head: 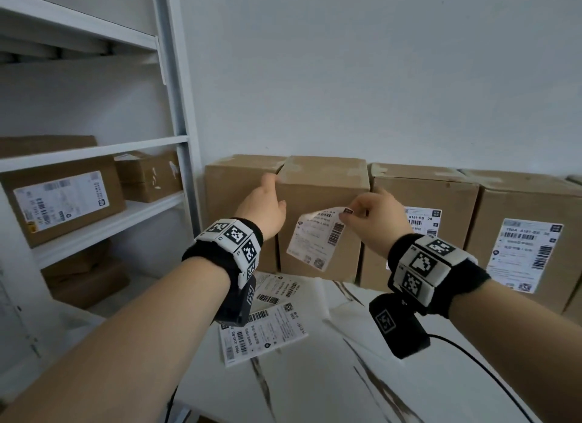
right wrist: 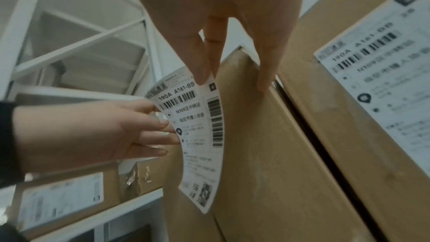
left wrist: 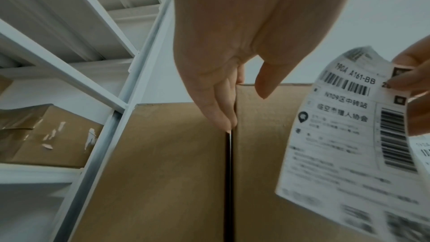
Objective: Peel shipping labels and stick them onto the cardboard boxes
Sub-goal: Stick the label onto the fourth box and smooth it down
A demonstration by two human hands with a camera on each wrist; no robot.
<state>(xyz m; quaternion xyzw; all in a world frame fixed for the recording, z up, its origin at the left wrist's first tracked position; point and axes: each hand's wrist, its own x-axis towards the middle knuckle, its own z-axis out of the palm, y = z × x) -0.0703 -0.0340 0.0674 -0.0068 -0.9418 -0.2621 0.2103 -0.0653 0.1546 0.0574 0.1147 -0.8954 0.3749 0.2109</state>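
Observation:
A plain cardboard box stands in the row against the wall. My left hand lies against its upper left edge. Its straight fingers reach into the gap beside the neighbouring box, and its thumb is at the front face. My right hand pinches the top right corner of a white shipping label. The label hangs curled in front of the box's front face, printed side towards me. I cannot tell whether it touches the cardboard.
Two boxes to the right carry stuck labels; a bare box stands to the left. Loose labels lie on the marbled white table. A white shelf unit with labelled boxes fills the left side.

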